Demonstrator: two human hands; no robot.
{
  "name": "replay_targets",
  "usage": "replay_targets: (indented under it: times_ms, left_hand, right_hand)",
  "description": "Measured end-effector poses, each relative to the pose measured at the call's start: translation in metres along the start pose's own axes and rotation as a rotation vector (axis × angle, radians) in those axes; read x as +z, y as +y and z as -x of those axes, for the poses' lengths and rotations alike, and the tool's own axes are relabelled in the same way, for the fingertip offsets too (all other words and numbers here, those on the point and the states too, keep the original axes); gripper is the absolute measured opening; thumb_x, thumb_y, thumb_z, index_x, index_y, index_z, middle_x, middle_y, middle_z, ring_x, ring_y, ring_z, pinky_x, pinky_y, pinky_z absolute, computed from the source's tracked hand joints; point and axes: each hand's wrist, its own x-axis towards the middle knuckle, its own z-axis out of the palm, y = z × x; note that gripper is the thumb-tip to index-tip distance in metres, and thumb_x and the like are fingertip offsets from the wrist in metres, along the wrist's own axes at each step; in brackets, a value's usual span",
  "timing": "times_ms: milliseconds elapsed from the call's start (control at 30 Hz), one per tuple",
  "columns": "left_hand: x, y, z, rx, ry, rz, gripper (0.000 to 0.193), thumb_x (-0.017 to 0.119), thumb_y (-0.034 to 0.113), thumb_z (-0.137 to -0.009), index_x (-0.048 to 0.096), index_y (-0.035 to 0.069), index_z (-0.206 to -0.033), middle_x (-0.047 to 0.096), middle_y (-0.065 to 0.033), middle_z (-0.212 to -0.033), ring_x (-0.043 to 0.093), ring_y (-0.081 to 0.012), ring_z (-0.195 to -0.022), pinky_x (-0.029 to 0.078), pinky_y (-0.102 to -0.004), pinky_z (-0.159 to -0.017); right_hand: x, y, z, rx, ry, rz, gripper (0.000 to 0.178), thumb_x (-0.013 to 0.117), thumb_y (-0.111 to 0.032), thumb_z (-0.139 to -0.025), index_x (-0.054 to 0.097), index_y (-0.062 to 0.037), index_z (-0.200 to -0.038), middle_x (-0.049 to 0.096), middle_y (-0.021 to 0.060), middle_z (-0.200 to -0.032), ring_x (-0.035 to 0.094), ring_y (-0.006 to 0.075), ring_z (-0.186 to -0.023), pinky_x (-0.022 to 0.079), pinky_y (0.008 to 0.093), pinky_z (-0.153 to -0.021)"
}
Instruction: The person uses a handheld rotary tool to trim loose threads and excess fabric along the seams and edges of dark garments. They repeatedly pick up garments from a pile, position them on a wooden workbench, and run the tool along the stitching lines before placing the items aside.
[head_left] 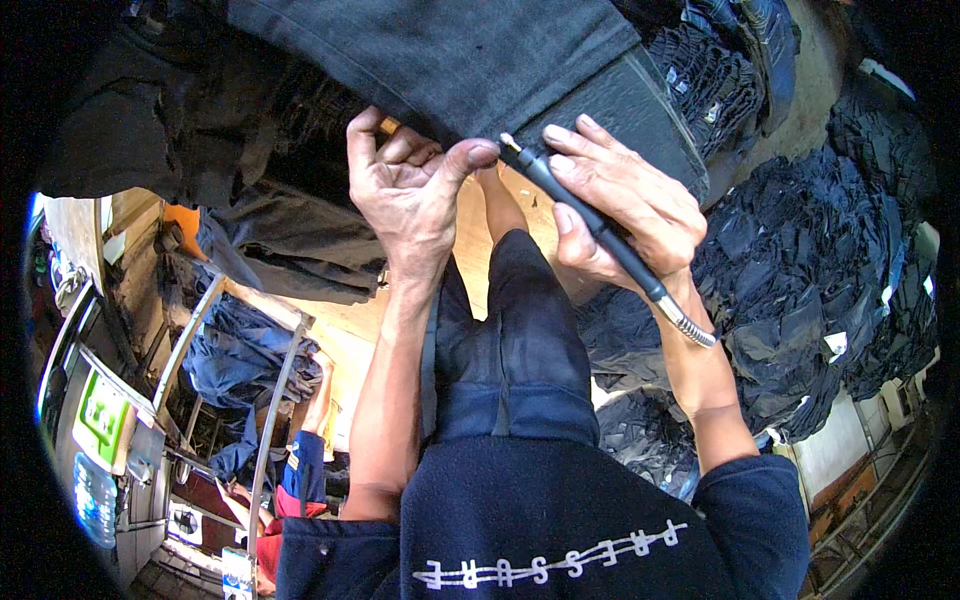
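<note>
In my right hand (635, 205) is a slim black pen-shaped handpiece (605, 235), which looks like a rotary tool, with a pale tip and a metal spring at its rear. It slants across my palm, tip up and to the left, close to the lower edge of a dark denim garment (450, 60). The denim lies over a flat black board (640, 110), whose corner shows at the right. My left hand (405, 175) is at the same edge, fingers curled and thumb stretched toward the tool's tip. Whether cloth is pinched in those fingers is hidden. A small gold-orange band shows at its fingers.
Heaps of dark garments (800, 270) fill the right side. More black clothing (200, 110) hangs at the left. Below it are a metal rail frame (270, 430), blue denim (240, 350), a green-and-white box (103, 418) and another person's arm (318, 405).
</note>
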Motion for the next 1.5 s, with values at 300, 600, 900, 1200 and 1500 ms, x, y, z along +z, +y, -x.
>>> replay_targets:
  times_ms: [300, 600, 900, 1200, 1500]
  left_hand:
    - [0.000, 0.000, 0.000, 0.008, -0.017, 0.069, 0.079, 0.093, -0.007, -0.081, 0.043, 0.000, -0.141, 0.071, -0.0160, -0.107, 0.076, -0.0214, -0.094, 0.066, -0.0318, -0.084]
    - [-0.001, 0.000, 0.000, 0.000, -0.014, 0.028, 0.079, 0.093, -0.007, -0.082, 0.041, 0.001, -0.141, 0.071, -0.0155, -0.105, 0.076, -0.0213, -0.094, 0.066, -0.0322, -0.084]
    - [0.003, -0.002, 0.001, 0.021, -0.006, 0.068, 0.080, 0.091, -0.008, -0.083, 0.039, 0.001, -0.143, 0.071, -0.0146, -0.103, 0.076, -0.0218, -0.095, 0.066, -0.0325, -0.085]
    - [0.003, -0.003, 0.000, 0.016, -0.008, 0.053, 0.083, 0.091, -0.009, -0.083, 0.038, 0.002, -0.145, 0.071, -0.0139, -0.105, 0.075, -0.0205, -0.096, 0.064, -0.0314, -0.087]
    - [-0.011, -0.004, -0.004, -0.090, 0.023, -0.250, 0.018, 0.090, -0.001, -0.087, 0.075, -0.003, -0.097, 0.076, -0.0034, -0.085, 0.070, -0.0097, -0.076, 0.057, -0.0248, -0.074]
  right_hand:
    - [0.002, 0.001, 0.000, 0.027, 0.059, 0.019, 0.024, 0.081, -0.001, -0.080, 0.080, 0.0044, -0.103, 0.082, 0.0174, -0.099, 0.082, 0.0362, -0.105, 0.064, 0.0527, -0.101]
    - [0.003, 0.001, 0.001, 0.055, 0.116, 0.039, 0.026, 0.081, 0.000, -0.079, 0.081, 0.0030, -0.104, 0.082, 0.0164, -0.098, 0.082, 0.0357, -0.103, 0.065, 0.0521, -0.099]
    - [-0.001, 0.002, 0.004, 0.074, 0.130, 0.062, 0.025, 0.081, -0.001, -0.081, 0.080, 0.0034, -0.105, 0.082, 0.0166, -0.098, 0.082, 0.0357, -0.102, 0.064, 0.0528, -0.100]
    - [-0.001, 0.006, 0.005, 0.062, 0.147, 0.084, 0.027, 0.074, -0.002, -0.084, 0.078, 0.0113, -0.107, 0.080, 0.0286, -0.103, 0.081, 0.0410, -0.107, 0.062, 0.0555, -0.103]
    - [-0.008, 0.004, 0.006, 0.180, 0.206, -0.007, 0.025, 0.071, -0.002, -0.093, 0.075, 0.0115, -0.114, 0.079, 0.0296, -0.113, 0.077, 0.0402, -0.115, 0.057, 0.0532, -0.110]
